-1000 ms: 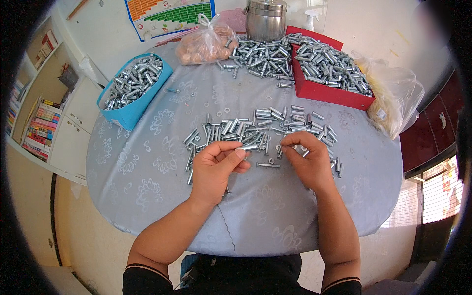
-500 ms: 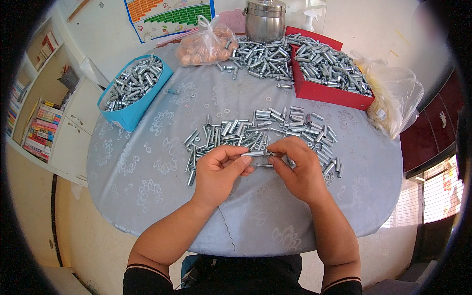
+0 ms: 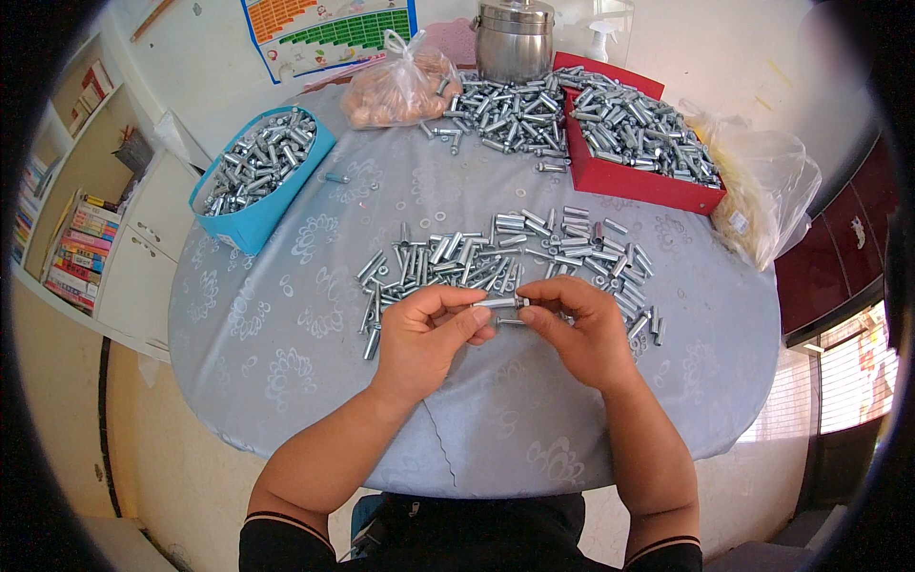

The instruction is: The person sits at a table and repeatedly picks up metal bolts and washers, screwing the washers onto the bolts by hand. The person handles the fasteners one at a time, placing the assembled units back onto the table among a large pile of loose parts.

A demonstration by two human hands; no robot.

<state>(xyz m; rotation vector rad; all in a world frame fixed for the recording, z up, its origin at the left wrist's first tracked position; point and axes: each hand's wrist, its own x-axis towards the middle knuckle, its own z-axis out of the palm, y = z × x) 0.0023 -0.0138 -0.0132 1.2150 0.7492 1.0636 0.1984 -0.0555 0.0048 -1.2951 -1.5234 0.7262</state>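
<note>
Pinching a short silver metal sleeve [image 3: 498, 303] between us, we have the left hand [image 3: 426, 334] gripping its left end with thumb and forefinger closed tight, while the right hand [image 3: 583, 329] nips the other end, its fingertips [image 3: 536, 303] drawn together round what looks like a small piece being fitted on; the join itself is too small to make out. We judge that we are mid-assembly, mating two parts just above the table. What the move seems to call for is a steady left grip and a fine twist or push from the right. A second sleeve [image 3: 509, 322] lies just under our fingers. Beyond them a loose scatter of sleeves [image 3: 515, 255] spreads over the pale patterned tablecloth [image 3: 286, 334]. Farther off sit a blue tray [image 3: 255, 176] at left and a red tray [image 3: 637, 143] at right, both full of the same parts.
</note>
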